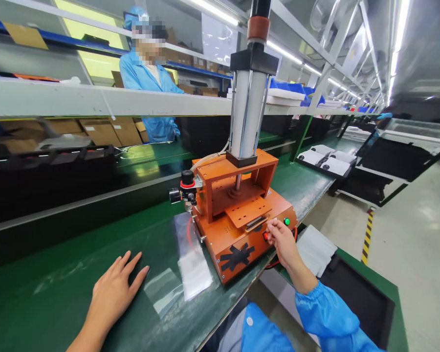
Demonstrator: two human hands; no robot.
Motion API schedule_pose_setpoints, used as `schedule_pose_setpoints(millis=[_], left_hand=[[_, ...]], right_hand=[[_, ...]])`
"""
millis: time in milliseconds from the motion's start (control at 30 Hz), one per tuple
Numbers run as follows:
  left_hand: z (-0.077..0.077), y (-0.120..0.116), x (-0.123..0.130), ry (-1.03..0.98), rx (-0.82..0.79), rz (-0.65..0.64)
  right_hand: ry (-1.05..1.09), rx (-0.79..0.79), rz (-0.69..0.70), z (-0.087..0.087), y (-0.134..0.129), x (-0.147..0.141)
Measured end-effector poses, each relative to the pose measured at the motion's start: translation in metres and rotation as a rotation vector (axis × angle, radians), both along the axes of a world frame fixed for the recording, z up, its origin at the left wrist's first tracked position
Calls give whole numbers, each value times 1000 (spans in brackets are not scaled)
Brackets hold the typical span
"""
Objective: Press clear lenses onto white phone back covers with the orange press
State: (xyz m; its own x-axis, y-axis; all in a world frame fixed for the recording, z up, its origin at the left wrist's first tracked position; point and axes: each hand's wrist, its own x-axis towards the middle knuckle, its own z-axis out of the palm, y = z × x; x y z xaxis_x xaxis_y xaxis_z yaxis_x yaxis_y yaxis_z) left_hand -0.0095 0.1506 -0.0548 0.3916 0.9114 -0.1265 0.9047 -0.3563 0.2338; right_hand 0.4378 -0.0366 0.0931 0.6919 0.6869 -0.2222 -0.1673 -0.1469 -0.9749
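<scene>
Head view: orange press [238, 215] sits on the green bench [58, 288] near its front edge, set skewed, control face pointing toward the person and a bit right. Long axis is vertical: the silver cylinder [247, 115] runs straight up from the frame, top cut off by the picture edge. Right hand [282, 239] is at the front face, fingertips bunched together at the red button [265, 236], which is mostly covered by them; can't tell if it's pressed. Green button [286, 221] just beside, uncovered. Left hand [113, 291] lies flat on the bench, palm down, fingers spread, holding nothing, well apart from the press. Clear plastic sleeves [192, 256] lie between that hand and the press, touching its left base. Black-and-red regulator knob [187, 182] sticks out of the press's left side. Black tape cross [237, 255] on the lower front panel. Black tray [363, 298] lower right, partly behind the blue sleeve [326, 313]. Another person in a blue coat [146, 78] stands behind the far shelf, lower body hidden by it.
</scene>
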Motion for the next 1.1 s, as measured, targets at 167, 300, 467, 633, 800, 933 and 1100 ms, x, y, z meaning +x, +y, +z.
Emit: schedule_pose_setpoints(millis=[167,300,467,633,800,933,1100], left_hand=[[6,-1,3,-19,14,-12],[8,-1,5,-11,2,0],[7,-2,4,3,-14,2],[6,-3,3,-13,5,4],[1,0,2,-15,23,-6],[-5,2,-1,-7,37,-19],[-14,6,-5,-4,52,-31]], right_hand=[[8,-2,-4,2,1,1],[10,-15,4,5,2,4],[-14,-85,17,13,3,10],[-71,-103,42,15,8,16],[-107,-131,55,19,22,23],[-14,-110,131,28,35,23],[116,-8,143,40,52,14]])
